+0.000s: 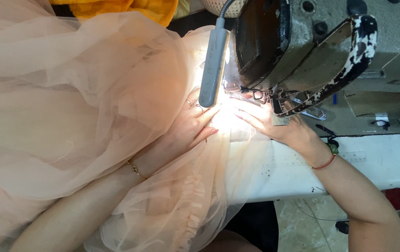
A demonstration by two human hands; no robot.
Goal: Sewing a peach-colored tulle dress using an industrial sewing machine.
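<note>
White and scuffed, the table (377, 163) carries an old grey-green sewing machine (312, 42) whose worn, chipped paint shows along a curved guard at its front. A slim grey lamp (213, 70) on a flexible neck hangs just left of the machine head and throws a hard glare onto the spot under the needle, so the fine detail there is washed out. A great cloud of peach tulle fabric (69, 93) fills the left side of the view, spilling off the table edge and over the person's lap, with a gathered ruffle (193, 210) showing low down. Some yellow cloth (130, 8) lies beyond it at the top. Tiled floor (302, 224) shows below the table.

The left hand (193, 126) lies on the tulle just left of the needle area, fingers stretched out flat and pressing the fabric down rather than gripping it; it wears a ring, and a thin gold bracelet (135, 168) sits on the wrist, half veiled by tulle. The right hand (274, 123) rests on the fabric just right of the bright spot, beneath the machine head, fingers extended and spread flat, holding nothing closed. A red cord (325, 163) with a green bead circles that wrist
</note>
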